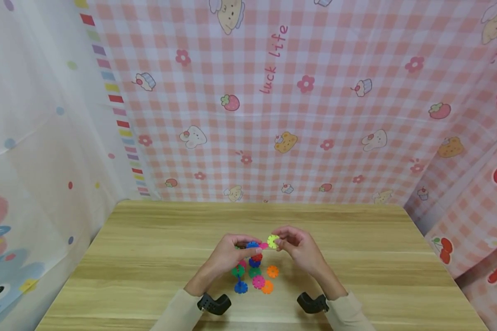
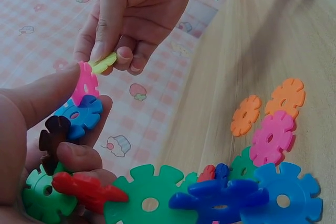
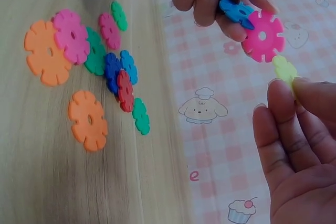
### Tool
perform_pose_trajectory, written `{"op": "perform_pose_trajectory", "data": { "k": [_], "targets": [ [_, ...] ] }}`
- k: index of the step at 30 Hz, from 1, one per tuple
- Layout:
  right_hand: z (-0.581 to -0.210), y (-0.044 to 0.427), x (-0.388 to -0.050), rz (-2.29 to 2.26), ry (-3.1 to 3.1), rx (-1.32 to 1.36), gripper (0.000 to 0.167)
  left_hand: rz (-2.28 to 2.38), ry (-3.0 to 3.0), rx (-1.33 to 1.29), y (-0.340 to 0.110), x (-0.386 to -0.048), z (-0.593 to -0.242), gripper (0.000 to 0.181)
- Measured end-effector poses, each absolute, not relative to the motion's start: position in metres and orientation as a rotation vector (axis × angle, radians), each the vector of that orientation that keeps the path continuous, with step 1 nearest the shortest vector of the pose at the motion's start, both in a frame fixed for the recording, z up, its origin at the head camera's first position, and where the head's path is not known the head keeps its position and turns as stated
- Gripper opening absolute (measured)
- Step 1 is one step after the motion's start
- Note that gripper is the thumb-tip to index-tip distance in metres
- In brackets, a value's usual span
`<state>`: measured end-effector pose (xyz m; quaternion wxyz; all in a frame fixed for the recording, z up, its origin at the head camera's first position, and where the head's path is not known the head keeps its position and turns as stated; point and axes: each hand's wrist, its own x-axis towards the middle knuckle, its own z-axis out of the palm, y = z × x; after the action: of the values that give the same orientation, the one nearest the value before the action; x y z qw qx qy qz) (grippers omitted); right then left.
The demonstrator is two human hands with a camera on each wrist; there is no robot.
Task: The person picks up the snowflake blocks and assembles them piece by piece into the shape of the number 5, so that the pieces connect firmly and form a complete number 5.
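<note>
My left hand (image 1: pixel 227 253) grips a chain of linked, slotted plastic flower discs. In the left wrist view the chain runs from a blue disc (image 2: pixel 286 200) through dark blue (image 2: pixel 218 195) and green ones to a red disc (image 2: pixel 86 190). A brown disc (image 2: pixel 55 139) and another blue disc lie nearer the thumb. At the chain's end, the left thumb presses a pink disc (image 3: pixel 264 38). Thumb and fingers of my right hand (image 1: pixel 304 252) pinch a yellow disc (image 3: pixel 285 70), its edge meeting the pink disc's rim. Whether their slots interlock, I cannot tell.
Loose discs lie on the wooden table (image 1: pixel 149 257) below the hands: two orange discs (image 3: pixel 88 120), pink discs (image 3: pixel 71 35), and several in green, blue and red (image 3: pixel 125 90). A pink checked cloth (image 1: pixel 331 115) hangs behind the table's far edge.
</note>
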<state>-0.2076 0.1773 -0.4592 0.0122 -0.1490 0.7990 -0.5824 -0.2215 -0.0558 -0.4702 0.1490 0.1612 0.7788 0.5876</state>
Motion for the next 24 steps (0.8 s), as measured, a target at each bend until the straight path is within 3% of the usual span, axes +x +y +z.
{"op": "perform_pose_trajectory", "data": {
  "k": [24],
  "targets": [
    [-0.4604,0.1773,-0.203,-1.869,2.493,-0.544,0.018,1.71,2.216,0.46,-0.0566,-0.2208,-0.4675,0.026]
  ]
}}
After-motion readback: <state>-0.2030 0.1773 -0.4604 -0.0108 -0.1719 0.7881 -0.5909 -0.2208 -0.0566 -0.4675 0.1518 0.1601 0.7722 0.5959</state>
